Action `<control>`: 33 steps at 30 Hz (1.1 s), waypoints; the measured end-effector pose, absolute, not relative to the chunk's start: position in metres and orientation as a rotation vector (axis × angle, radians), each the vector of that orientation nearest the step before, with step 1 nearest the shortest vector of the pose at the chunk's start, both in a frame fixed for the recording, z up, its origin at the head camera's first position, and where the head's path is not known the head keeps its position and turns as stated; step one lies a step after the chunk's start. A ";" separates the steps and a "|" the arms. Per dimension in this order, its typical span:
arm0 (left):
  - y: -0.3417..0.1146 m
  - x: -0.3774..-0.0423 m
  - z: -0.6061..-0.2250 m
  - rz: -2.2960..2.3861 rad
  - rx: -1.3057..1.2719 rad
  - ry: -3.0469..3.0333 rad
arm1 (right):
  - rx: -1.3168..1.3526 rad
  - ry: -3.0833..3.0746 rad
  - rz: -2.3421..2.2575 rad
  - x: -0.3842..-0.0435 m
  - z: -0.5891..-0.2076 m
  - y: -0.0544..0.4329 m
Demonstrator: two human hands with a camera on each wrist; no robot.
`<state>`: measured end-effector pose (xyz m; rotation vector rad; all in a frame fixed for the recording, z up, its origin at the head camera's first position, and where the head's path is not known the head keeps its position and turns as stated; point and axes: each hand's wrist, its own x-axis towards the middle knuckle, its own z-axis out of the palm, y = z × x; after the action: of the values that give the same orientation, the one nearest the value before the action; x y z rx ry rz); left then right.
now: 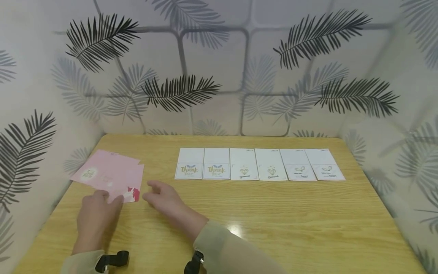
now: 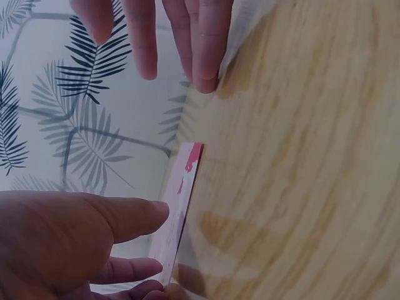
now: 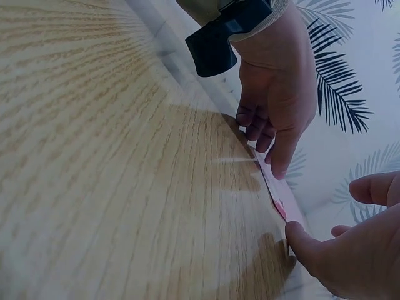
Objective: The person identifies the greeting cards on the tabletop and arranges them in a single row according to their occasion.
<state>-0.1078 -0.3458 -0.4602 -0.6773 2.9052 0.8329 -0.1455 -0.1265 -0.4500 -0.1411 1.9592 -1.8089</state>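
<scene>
At the table's left lie overlapping pink cards (image 1: 116, 169), one bearing a round pale emblem with gold writing, another a red-and-white patterned corner. My left hand (image 1: 94, 215) is at their near edge. In the left wrist view its thumb (image 2: 134, 215) overlaps the pink cards (image 2: 181, 200), with its other fingers close by the edge. My right hand (image 1: 167, 199) is just right of the stack, palm turned toward it, fingers loosely bent and gripping nothing. Its thumb (image 3: 303, 244) appears right by the red corner in the right wrist view.
A row of white cards stretches across the back: two "Thank you" cards (image 1: 189, 163), two diamond-print cards (image 1: 244, 164), two cards with a small winged design (image 1: 325, 164). They lie edge to edge on the wooden table (image 1: 260, 213). Leaf-patterned walls (image 1: 219, 114) stand behind and beside it.
</scene>
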 end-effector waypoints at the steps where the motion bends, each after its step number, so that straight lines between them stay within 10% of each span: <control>1: -0.346 -0.108 -0.461 0.823 -0.674 2.914 | -0.132 1.940 -1.822 -0.146 -0.450 -0.127; 33: -0.341 -0.112 -0.460 0.907 -0.747 2.876 | 0.001 1.579 -2.005 -0.156 -0.452 -0.136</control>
<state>-0.1116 -0.3406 -0.4600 -0.7474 2.8757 0.9073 -0.1555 -0.1364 -0.4524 0.0011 1.5790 -2.0054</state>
